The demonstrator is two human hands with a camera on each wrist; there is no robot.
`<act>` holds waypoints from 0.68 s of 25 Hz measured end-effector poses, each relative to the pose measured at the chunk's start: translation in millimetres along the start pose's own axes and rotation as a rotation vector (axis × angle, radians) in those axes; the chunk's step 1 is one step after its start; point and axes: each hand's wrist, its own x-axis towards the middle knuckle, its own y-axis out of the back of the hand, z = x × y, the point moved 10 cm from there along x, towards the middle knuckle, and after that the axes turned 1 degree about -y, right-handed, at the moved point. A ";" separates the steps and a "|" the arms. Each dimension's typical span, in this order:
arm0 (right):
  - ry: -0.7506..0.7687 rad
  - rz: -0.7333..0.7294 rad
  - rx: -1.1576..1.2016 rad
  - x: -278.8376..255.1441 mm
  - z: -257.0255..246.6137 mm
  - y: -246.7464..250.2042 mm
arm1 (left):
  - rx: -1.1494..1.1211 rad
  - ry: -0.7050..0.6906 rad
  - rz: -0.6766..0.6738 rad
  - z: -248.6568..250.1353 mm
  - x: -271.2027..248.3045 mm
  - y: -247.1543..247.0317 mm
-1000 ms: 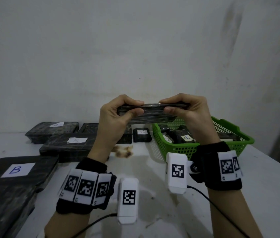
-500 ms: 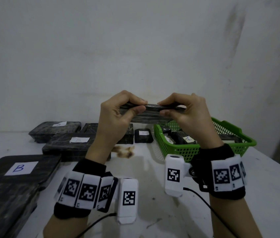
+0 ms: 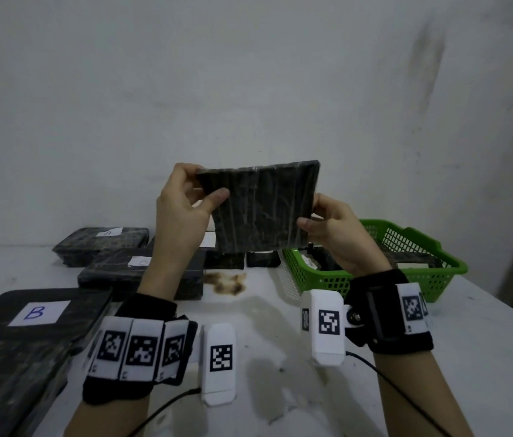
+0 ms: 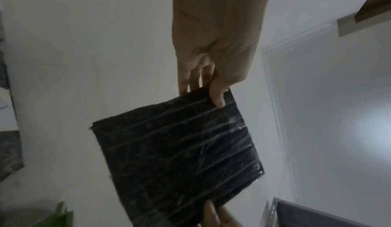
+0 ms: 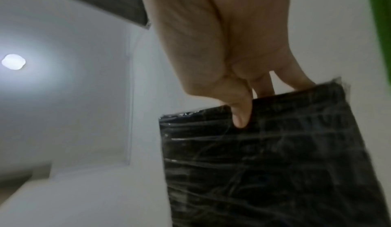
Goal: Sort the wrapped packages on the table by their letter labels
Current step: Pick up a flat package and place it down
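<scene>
A flat black package (image 3: 261,206) wrapped in clear film stands upright in the air above the table, its broad unlabelled side facing me. My left hand (image 3: 192,197) pinches its upper left corner between thumb and fingers. My right hand (image 3: 321,222) pinches its lower right edge. The left wrist view shows the package (image 4: 180,155) under my thumb (image 4: 217,96). The right wrist view shows the same package (image 5: 264,155) and my right thumb (image 5: 241,113) on its edge. No label shows on the held package.
A green basket (image 3: 422,279) with packages inside stands at the right rear. Black wrapped packages lie at the left: one labelled B (image 3: 34,313), others with small white labels (image 3: 101,244) (image 3: 116,272). A brown stain (image 3: 227,282) marks the white table (image 3: 280,342).
The package was held flat and edge-on between both hands; now it is turned upright with its broad face toward me. My left hand rose to the top corner, my right dropped lower.
</scene>
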 end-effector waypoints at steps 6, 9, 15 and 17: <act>0.319 0.059 -0.325 -10.2 -41.7 2.7 | -0.024 -0.165 -0.163 17.5 -4.2 -13.7; 0.432 0.104 -0.299 -15.1 -53.2 3.4 | -0.061 -0.223 -0.209 22.8 -6.7 -20.5; 0.446 0.129 -0.366 -15.8 -55.2 -1.4 | 0.051 -0.312 -0.262 31.3 -13.8 -34.8; 0.413 0.046 -0.389 -17.4 -55.3 -6.2 | 0.045 -0.336 -0.197 34.3 -13.5 -31.4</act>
